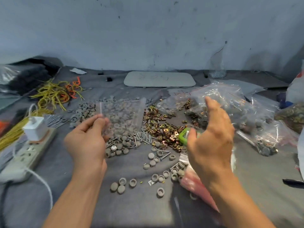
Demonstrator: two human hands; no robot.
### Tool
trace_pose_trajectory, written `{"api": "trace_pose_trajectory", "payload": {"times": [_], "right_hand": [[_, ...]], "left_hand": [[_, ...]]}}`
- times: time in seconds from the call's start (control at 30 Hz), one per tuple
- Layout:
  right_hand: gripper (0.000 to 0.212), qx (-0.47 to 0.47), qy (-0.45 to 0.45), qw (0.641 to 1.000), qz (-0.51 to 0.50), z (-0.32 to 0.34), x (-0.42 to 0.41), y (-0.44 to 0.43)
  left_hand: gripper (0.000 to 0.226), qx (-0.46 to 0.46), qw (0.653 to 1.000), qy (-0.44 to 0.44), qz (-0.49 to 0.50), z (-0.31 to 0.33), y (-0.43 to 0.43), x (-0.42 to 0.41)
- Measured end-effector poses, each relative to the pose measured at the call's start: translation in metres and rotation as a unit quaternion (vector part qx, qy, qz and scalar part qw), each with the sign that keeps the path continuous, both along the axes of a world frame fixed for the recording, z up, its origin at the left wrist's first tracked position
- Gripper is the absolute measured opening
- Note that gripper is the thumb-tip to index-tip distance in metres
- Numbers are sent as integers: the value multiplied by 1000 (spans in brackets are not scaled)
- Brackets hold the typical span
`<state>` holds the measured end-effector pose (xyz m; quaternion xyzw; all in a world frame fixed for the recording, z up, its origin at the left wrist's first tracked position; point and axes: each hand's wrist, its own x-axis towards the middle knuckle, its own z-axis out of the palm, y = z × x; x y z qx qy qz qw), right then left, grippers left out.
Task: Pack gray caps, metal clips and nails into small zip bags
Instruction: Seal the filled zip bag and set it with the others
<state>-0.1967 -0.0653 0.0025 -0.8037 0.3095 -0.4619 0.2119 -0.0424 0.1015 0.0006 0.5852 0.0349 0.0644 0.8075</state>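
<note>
My left hand [87,139] pinches the left edge of a small clear zip bag [122,116], held up flat over the cloth. My right hand [212,137] hovers open to the right of it, fingers spread and holding nothing. Gray caps [120,147] lie in a heap under the bag, and more are scattered toward the front. Brass-coloured metal clips [164,129] form a pile in the middle. Nails [139,137] lie between the caps and the clips. Another bundle of nails [55,120] lies at the left.
Filled zip bags [243,109] pile up at the right. A stack of red-striped bags [195,183] lies under my right forearm, a green object [184,134] beside my thumb. A power strip with a charger [31,145] and yellow ties [54,94] sit left, a pen [292,181] far right.
</note>
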Motion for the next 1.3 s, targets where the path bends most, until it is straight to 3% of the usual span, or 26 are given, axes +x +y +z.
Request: {"api": "trace_pose_trajectory", "payload": {"times": [0.13, 0.3, 0.5, 0.57, 0.67, 0.87, 1.0, 1.17, 1.3], "right_hand": [[43, 112, 84, 966, 218, -12, 28, 43], [12, 231, 77, 920, 307, -18, 62, 63], [16, 291, 59, 914, 278, -25, 84, 63], [8, 284, 35, 927, 243, -27, 86, 62], [13, 253, 40, 940, 223, -28, 85, 61], [21, 317, 47, 890, 325, -21, 78, 59], [23, 352, 47, 868, 346, -20, 74, 52], [32, 368, 85, 856, 351, -15, 66, 33], [38, 240, 192, 901, 307, -12, 58, 25]], "left_hand": [[16, 42, 999, -8, -15, -4, 7, -2], [27, 130, 981, -22, -142, -10, 11, -7], [30, 147, 954, 76, -249, -16, 8, -6], [27, 149, 954, 84, -246, -17, 7, -6], [20, 187, 957, 75, -210, -19, 3, -6], [14, 309, 938, 27, -154, -18, -2, -9], [39, 402, 903, -38, -147, -11, -6, -21], [14, 330, 910, -24, -249, -11, -10, -24], [29, 266, 895, 15, -358, -15, -6, -22]]}}
